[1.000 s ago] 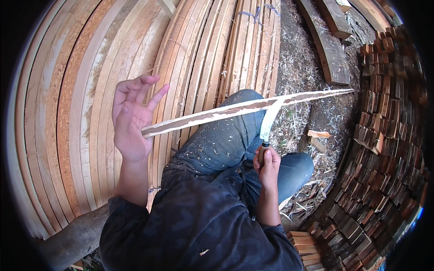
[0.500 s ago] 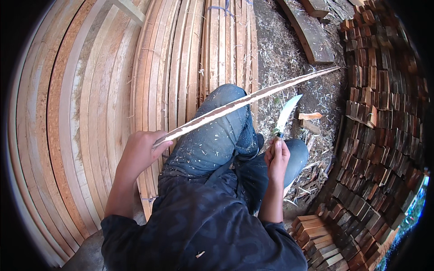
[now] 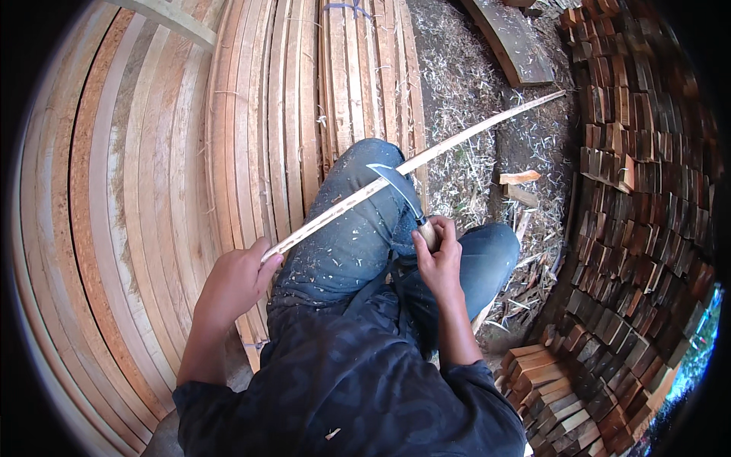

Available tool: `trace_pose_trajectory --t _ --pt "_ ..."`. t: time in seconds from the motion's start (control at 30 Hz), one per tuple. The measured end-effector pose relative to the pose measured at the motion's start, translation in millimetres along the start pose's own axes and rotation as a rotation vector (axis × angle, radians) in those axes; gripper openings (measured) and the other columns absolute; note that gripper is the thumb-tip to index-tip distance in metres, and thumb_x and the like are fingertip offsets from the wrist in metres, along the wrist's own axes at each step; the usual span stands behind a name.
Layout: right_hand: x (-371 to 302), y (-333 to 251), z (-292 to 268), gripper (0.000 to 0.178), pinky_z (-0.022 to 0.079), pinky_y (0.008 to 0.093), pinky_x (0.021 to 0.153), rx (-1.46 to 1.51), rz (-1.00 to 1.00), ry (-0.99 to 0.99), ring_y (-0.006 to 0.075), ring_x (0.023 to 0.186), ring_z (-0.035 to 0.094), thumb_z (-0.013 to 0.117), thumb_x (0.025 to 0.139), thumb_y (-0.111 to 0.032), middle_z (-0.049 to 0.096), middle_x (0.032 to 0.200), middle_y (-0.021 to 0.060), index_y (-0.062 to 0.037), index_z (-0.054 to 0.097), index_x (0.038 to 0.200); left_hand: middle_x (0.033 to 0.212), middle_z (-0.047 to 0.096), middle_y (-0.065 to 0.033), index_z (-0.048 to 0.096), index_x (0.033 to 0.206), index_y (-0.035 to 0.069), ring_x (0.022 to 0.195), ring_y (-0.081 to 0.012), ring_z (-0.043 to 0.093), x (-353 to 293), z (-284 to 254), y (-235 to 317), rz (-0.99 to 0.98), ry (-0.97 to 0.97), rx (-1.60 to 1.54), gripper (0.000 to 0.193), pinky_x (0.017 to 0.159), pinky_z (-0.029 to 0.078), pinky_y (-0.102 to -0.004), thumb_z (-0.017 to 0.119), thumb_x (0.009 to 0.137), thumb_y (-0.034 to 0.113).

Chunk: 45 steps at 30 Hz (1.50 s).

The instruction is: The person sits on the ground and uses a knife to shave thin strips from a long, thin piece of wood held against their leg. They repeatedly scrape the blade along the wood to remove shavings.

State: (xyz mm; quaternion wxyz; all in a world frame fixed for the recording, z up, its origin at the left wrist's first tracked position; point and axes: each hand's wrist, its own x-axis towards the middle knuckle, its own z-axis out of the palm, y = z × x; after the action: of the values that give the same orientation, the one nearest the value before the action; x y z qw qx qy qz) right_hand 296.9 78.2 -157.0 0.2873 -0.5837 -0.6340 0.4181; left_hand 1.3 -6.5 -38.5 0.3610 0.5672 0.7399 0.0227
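My left hand (image 3: 234,282) is closed round the near end of a long, thin wooden stick (image 3: 335,212). The stick slants up to the right across my raised knee, its far end out over the littered ground. Its upper side is pale, with small dark patches near my hand. In my right hand (image 3: 439,260) is a knife (image 3: 401,188) with a curved blade and a light wooden handle, gripped by that handle. The blade points up and left and crosses over the stick above my knee; whether it touches the wood I cannot tell.
Bundled long wooden strips (image 3: 297,99) lie ahead, with wide boards (image 3: 145,175) at the left. Stacked wood pieces (image 3: 632,167) form a wall on the right. Shavings (image 3: 464,145) cover the ground, where a thick plank (image 3: 514,46) and small offcuts (image 3: 520,177) lie.
My right hand has brought the knife left and turned its blade over the stick. The stick has rolled, so its dark strip no longer faces up.
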Motion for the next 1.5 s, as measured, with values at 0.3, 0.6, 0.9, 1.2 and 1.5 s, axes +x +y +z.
trace_pose_trajectory --t 0.3,0.6,0.9,1.2,1.5 --pt "39.8 15.9 -13.7 0.027 0.052 0.0395 0.061 -0.438 -0.004 0.050 0.0352 0.072 0.066 0.067 0.085 -0.023 0.066 0.079 0.0181 -0.0039 0.062 0.104 0.066 0.055 -0.0204 0.048 0.085 0.002 0.065 -0.0416 0.056 1.6 18.9 -4.1 -0.003 0.086 0.111 0.024 0.056 0.042 -0.0459 0.057 0.091 0.023" --pt "23.9 19.6 7.5 0.033 0.045 0.0359 0.050 0.104 0.085 -0.189 0.0215 0.051 0.058 0.069 0.085 -0.018 0.061 0.067 0.0139 -0.0031 0.043 0.099 0.061 0.058 -0.0141 0.056 0.087 0.006 0.058 -0.0336 0.060 9.1 17.8 -21.3 0.025 0.070 0.129 0.030 0.053 0.045 -0.0404 0.067 0.084 0.034" --pt "33.6 55.3 -15.2 0.028 0.032 0.0193 0.042 0.461 0.299 -0.124 0.0042 0.049 0.041 0.045 0.100 -0.023 0.052 0.067 0.0002 0.0002 0.056 0.113 0.056 0.045 -0.0092 0.055 0.072 0.002 0.047 -0.0223 0.042 -10.7 -1.3 -43.1 -0.121 0.429 0.014 0.031 0.046 0.032 -0.0328 0.079 0.073 0.021" --pt "76.4 51.1 -28.3 0.034 0.046 0.0220 0.072 0.279 0.215 -0.071 0.0061 0.081 0.055 0.069 0.085 -0.009 0.062 0.092 0.0037 0.0023 0.058 0.115 0.056 0.037 -0.0089 0.056 0.074 -0.004 0.047 -0.0203 0.037 -4.1 1.1 -61.2 0.231 0.686 0.190 0.056 0.044 0.025 -0.0322 0.040 0.099 0.043" --pt "95.6 60.6 -39.9 0.043 0.047 0.0229 0.069 0.269 0.252 0.007 0.0071 0.078 0.056 0.072 0.082 -0.008 0.061 0.084 0.0024 0.0017 0.056 0.120 0.056 0.048 -0.0111 0.062 0.081 -0.007 0.044 -0.0252 0.045 -0.3 -9.6 -63.9 0.603 0.910 0.380 0.048 0.039 0.035 -0.0328 0.047 0.098 0.036"
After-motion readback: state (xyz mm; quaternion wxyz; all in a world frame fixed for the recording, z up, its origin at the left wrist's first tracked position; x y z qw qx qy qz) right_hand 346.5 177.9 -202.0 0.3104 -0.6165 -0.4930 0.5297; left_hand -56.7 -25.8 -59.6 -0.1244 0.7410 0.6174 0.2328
